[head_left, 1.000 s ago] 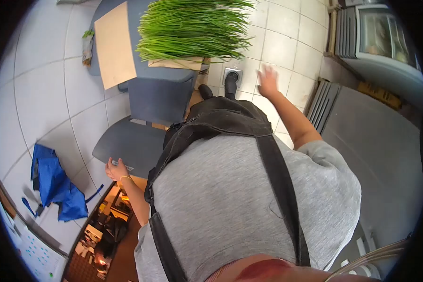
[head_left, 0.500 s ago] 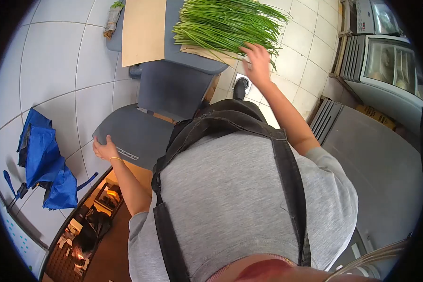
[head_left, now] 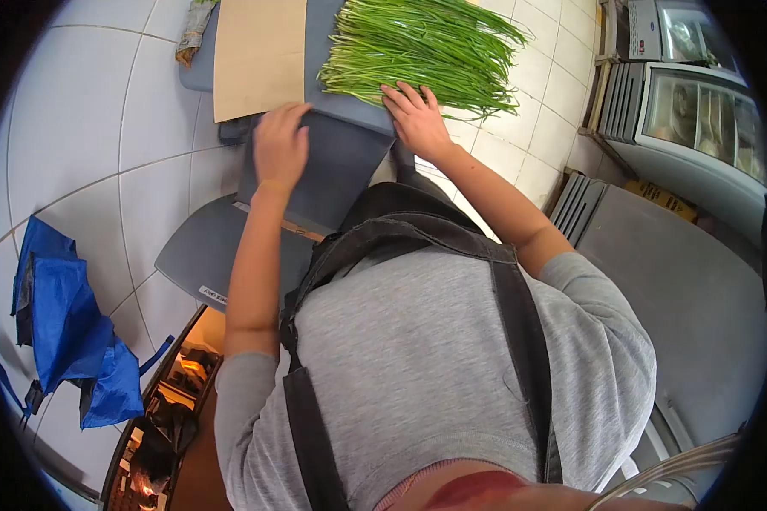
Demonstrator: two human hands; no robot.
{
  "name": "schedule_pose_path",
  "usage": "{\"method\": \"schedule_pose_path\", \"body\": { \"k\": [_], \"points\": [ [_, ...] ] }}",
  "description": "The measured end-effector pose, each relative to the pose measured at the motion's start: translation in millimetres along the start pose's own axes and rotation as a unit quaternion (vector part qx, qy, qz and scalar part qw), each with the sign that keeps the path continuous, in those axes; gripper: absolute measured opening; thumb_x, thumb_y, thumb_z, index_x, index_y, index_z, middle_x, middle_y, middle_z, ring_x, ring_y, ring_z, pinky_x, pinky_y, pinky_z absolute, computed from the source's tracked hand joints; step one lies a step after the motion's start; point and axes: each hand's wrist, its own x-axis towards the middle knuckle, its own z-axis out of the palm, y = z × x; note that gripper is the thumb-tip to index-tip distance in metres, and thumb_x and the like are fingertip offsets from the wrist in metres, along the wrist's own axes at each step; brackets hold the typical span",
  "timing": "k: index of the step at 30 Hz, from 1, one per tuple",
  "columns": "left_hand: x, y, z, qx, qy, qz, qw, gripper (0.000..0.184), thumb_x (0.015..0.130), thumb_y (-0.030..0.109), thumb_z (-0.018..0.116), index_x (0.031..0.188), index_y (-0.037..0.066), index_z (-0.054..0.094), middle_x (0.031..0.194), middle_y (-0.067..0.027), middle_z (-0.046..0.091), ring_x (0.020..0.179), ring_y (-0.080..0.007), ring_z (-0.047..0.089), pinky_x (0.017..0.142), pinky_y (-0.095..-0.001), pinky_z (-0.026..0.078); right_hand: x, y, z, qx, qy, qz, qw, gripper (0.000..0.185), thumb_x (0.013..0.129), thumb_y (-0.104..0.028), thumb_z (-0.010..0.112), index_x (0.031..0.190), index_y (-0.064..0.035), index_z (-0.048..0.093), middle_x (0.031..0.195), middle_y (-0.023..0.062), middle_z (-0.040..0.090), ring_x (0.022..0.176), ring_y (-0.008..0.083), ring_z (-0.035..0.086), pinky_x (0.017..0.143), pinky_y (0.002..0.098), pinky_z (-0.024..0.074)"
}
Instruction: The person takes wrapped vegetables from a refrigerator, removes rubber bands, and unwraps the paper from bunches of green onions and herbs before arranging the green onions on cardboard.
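Observation:
A wide pile of long green stalks (head_left: 426, 51) lies on the grey table (head_left: 317, 43), its tips hanging past the right edge. My right hand (head_left: 416, 117) rests at the pile's near edge, fingers apart, fingertips touching the stalks. Left of the pile lies a flat tan sheet (head_left: 260, 55). Just below the sheet's near edge is my left hand (head_left: 281, 146), slightly blurred, with its fingers apart and nothing seen in it. A wrapped bundle (head_left: 196, 32) sits at the table's far left corner.
A grey chair (head_left: 222, 251) is between me and the table. A blue umbrella (head_left: 68, 319) hangs by the tiled wall on the left. Glass-topped freezers (head_left: 699, 119) and a grey cabinet (head_left: 673, 272) stand on the right, beyond the tiled floor (head_left: 528, 111).
My left hand has left the chair and moved up to the tan sheet's near edge. My right hand has moved left along the pile's near edge.

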Motion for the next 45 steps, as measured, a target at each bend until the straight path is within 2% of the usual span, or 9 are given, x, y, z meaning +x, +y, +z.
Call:
{"method": "schedule_pose_path", "body": {
  "k": [3, 9, 11, 15, 19, 25, 31, 34, 45],
  "points": [
    [38.2, 20.3, 56.3, -0.021, -0.111, 0.027, 0.993, 0.052, 0.079, 0.01, 0.075, 0.129, 0.013, 0.061, 0.128, -0.0072, 0.061, 0.12, -0.0297, 0.054, 0.103, -0.0418, 0.043, 7.0, 6.1, -7.0, 0.027, -0.005, 0.003, 1.0, 0.047, 0.087, -0.013, 0.063, 0.134, -0.0089, 0.058, 0.152, 0.0016, 0.043, 0.142, 0.0262, 0.036, 0.117, 0.0522, 0.0279],
    [78.7, 55.8, 78.2, 0.149, -0.009, 0.092, 0.984, 0.076, 0.074, 0.015, 0.081, 0.143, 0.022, 0.051, 0.132, -0.0025, 0.053, 0.126, -0.0231, 0.049, 0.111, -0.0447, 0.034, 26.3, 36.5, -39.7, 0.141, 0.108, 0.017, 0.984, 0.053, 0.077, -0.003, 0.067, 0.129, -0.01, 0.06, 0.133, 0.0085, 0.055, 0.122, 0.031, 0.051, 0.102, 0.0464, 0.038],
    [87.6, 50.9, 86.4, 0.176, -0.058, 0.1, 0.977, 0.079, 0.074, 0.016, 0.082, 0.146, 0.022, 0.049, 0.131, -0.0034, 0.054, 0.125, -0.0237, 0.049, 0.113, -0.046, 0.03, 33.6, 44.7, -45.7, 0.118, 0.153, 0.076, 0.978, 0.054, 0.076, -0.003, 0.067, 0.129, -0.01, 0.06, 0.129, 0.0081, 0.058, 0.12, 0.0314, 0.052, 0.101, 0.0457, 0.0385],
    [95.2, 39.4, 94.8, 0.209, -0.139, 0.11, 0.962, 0.083, 0.075, 0.018, 0.081, 0.148, 0.022, 0.044, 0.132, -0.0034, 0.054, 0.129, -0.0239, 0.047, 0.115, -0.0472, 0.028, 20.5, 69.2, -35.6, 0.182, 0.069, 0.04, 0.98, 0.054, 0.077, -0.003, 0.067, 0.13, -0.0098, 0.059, 0.121, 0.009, 0.061, 0.113, 0.0309, 0.055, 0.1, 0.0445, 0.0389],
    [101.6, 42.1, 94.7, 0.19, -0.105, 0.153, 0.964, 0.077, 0.075, 0.019, 0.08, 0.145, 0.022, 0.047, 0.128, -0.0026, 0.056, 0.129, -0.0221, 0.048, 0.119, -0.0476, 0.025, 14.8, 85.0, -20.3, 0.214, 0.021, -0.051, 0.975, 0.058, 0.078, -0.004, 0.069, 0.134, -0.0129, 0.056, 0.129, 0.0105, 0.057, 0.119, 0.0321, 0.052, 0.101, 0.0448, 0.0383],
    [135.7, 45.0, 101.3, 0.188, -0.148, 0.204, 0.949, 0.055, 0.075, 0.019, 0.079, 0.127, 0.019, 0.063, 0.123, -0.0011, 0.06, 0.127, -0.0217, 0.05, 0.12, -0.0484, 0.024, 34.9, 87.4, -32.6, 0.147, 0.063, 0.027, 0.987, 0.071, 0.068, -0.002, 0.074, 0.135, -0.0138, 0.054, 0.142, 0.0118, 0.046, 0.126, 0.0339, 0.046, 0.104, 0.0449, 0.0381],
    [204.1, 36.8, 97.0, 0.17, -0.188, 0.177, 0.951, 0.049, 0.079, 0.02, 0.077, 0.127, 0.021, 0.063, 0.121, -0.0001, 0.063, 0.128, -0.0209, 0.05, 0.119, -0.0472, 0.027, 73.9, 136.3, -50.1, 0.223, 0.007, 0.052, 0.973, 0.044, 0.075, -0.003, 0.067, 0.119, -0.0104, 0.068, 0.106, 0.0181, 0.07, 0.09, 0.0342, 0.067, 0.086, 0.0444, 0.053],
    [222.9, 27.5, 100.7, 0.184, -0.062, 0.224, 0.955, 0.044, 0.082, 0.017, 0.076, 0.125, 0.021, 0.064, 0.12, 0.002, 0.063, 0.123, -0.0206, 0.052, 0.114, -0.045, 0.031, 86.7, 158.2, -53.9, 0.162, 0.05, 0.052, 0.984, 0.041, 0.075, -0.004, 0.065, 0.115, -0.0108, 0.069, 0.104, 0.0108, 0.07, 0.101, 0.0312, 0.066, 0.086, 0.0449, 0.0515],
    [143.0, 34.8, 97.3, 0.176, -0.119, 0.175, 0.961, 0.045, 0.079, 0.016, 0.077, 0.122, 0.021, 0.064, 0.121, 0.0012, 0.06, 0.117, -0.0207, 0.053, 0.1, -0.0427, 0.038, 33.9, 107.7, -37.7, 0.146, 0.049, -0.016, 0.988, 0.032, 0.073, -0.008, 0.072, 0.103, -0.0147, 0.074, 0.103, 0.0036, 0.061, 0.102, 0.0262, 0.054, 0.085, 0.0415, 0.0412]
  ]
}}
